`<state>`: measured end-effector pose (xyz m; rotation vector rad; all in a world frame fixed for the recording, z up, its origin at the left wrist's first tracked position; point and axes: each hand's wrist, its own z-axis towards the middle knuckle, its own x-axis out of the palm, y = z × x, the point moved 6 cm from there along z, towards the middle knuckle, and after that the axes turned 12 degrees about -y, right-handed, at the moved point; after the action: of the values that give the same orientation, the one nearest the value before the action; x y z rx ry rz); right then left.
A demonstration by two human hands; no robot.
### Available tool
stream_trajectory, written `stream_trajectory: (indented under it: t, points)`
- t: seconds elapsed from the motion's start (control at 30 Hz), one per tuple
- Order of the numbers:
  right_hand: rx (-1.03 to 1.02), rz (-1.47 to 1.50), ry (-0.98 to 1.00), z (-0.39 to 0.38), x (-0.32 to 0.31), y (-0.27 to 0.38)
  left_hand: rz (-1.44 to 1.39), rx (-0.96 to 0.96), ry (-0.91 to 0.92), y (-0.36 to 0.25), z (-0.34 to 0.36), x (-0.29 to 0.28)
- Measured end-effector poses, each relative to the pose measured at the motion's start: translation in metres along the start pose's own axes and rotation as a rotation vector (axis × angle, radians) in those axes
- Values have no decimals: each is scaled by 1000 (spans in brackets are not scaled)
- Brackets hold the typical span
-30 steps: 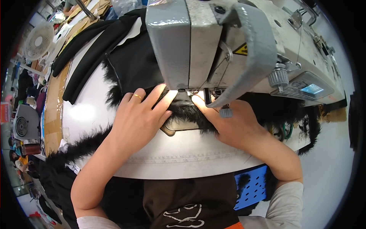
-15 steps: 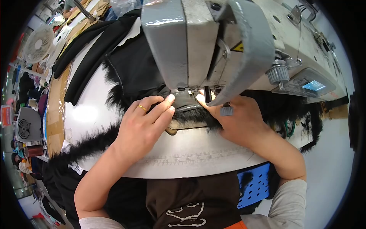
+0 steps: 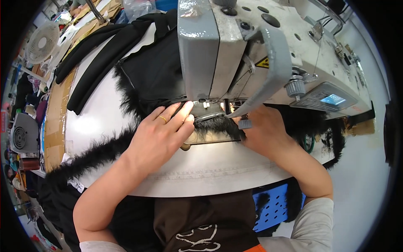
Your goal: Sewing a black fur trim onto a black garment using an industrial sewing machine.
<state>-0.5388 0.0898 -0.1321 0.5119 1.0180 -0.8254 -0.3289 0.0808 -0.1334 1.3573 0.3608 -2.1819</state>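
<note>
Black fabric point(image 3: 157, 69) edged with a black fur strip point(image 3: 98, 153) lies under the head of a sewing machine point(image 3: 199, 50). My left hand point(image 3: 157, 136), with a ring on one finger, rests on it left of the needle area. Its fingers are stretched out, tips down on the fabric near the seam. To the right of the needle, my right hand point(image 3: 266, 130) is at the fur-edged part. Its fingers are mostly hidden behind the machine's grey guard point(image 3: 281, 63) and knob, so its grip does not show. A shiny dark edge runs between the hands above the fur.
The white table point(image 3: 201, 166) has a ruler scale along its front. Rolled black pieces point(image 3: 96, 69) and brown cardboard point(image 3: 56, 122) lie at the left. A blue perforated basket point(image 3: 273, 210) hangs below on the right. A fan point(image 3: 42, 42) stands far left. A small lit screen point(image 3: 333, 99) is on the machine.
The whole view has shifted and tilted slightly. My right hand has drawn back a little from the needle, and its thumb is no longer visible there. My left hand stays on the fabric.
</note>
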Motion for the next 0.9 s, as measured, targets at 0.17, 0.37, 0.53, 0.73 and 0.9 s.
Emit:
stream_trajectory:
  t: [0.17, 0.37, 0.53, 0.73, 0.9]
  points:
    - [40, 30, 9, -4, 2, -7, -83, 7, 62, 9, 5, 8]
    - [81, 32, 47, -6, 0, -9, -101, 38, 16, 10, 4, 7]
    - [95, 21, 32, -4, -2, -14, -137, -13, 64, 18, 11, 10]
    - [137, -10, 65, -4, -2, -14, -190, -12, 36, 19, 13, 10]
    - [172, -27, 129, -10, 0, -16, -184, -12, 103, 20, 13, 11]
